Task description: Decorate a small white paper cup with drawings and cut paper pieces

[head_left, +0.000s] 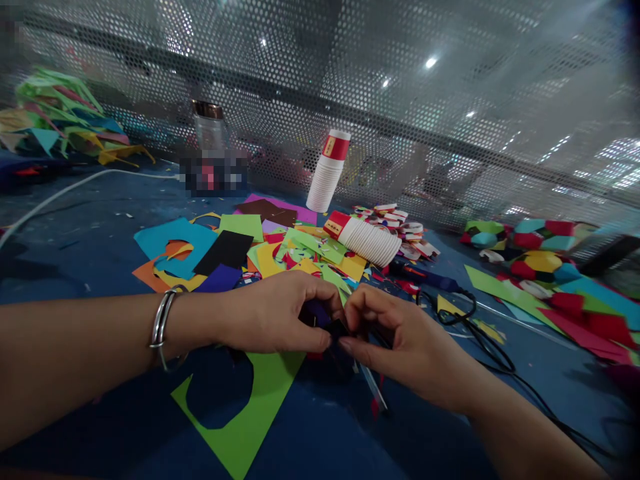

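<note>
My left hand (pixel 280 312), with silver bangles at the wrist, is closed on small dark purple and black paper pieces (pixel 338 329). From the other side, my right hand (pixel 400 337) pinches the same pieces with thumb and fingertips. The fingers partly cover them, so their full shape is hidden. Just below lies a green paper sheet (pixel 270 393) with a large rounded cut-out. A thin shiny strip (pixel 374 390) pokes out beneath my right hand. Colored paper scraps (pixel 300 250) are heaped beyond both hands.
Behind the scraps, one paper cup stack (pixel 325 177) stands and another (pixel 367 240) lies down. A dark blue corded tool (pixel 425 275) trails black cable (pixel 500 357) at right. Paper assemblies (pixel 540 263) sit farther right. A bottle (pixel 207 127) stands near the perforated panel (pixel 280 87).
</note>
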`<state>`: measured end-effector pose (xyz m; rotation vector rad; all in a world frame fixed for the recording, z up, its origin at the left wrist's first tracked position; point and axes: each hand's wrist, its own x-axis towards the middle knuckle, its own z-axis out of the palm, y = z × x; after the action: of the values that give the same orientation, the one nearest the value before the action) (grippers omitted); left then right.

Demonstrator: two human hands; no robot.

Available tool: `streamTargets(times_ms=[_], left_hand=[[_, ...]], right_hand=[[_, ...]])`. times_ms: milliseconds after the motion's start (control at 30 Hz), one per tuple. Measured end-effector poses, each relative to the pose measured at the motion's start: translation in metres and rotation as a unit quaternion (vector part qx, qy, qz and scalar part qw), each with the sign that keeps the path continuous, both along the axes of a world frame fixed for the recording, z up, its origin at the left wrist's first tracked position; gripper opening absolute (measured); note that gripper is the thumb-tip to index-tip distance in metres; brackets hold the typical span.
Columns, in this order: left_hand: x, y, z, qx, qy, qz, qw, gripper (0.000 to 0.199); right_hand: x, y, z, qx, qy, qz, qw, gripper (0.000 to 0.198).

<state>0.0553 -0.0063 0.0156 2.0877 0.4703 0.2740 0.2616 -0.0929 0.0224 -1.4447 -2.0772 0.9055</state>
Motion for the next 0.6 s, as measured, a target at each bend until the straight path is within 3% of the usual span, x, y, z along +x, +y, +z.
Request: streamTargets(times_ms=[467,600], left_hand=[[0.0005,-0.0023,-0.0041,0.001,-0.06,0.03,0.998,0.012],[-0.0004,-0.0027,-0.0052,-0.012,-0.074,0.041,0.996,0.022]], right_hand=[[-0.0003,-0.0004,-0.002,-0.027,0.04,-0.026,0.998,0.015],[0.0,-0.0003,0.0,-0.013,0.007,-0.041,0.999,0.017]])
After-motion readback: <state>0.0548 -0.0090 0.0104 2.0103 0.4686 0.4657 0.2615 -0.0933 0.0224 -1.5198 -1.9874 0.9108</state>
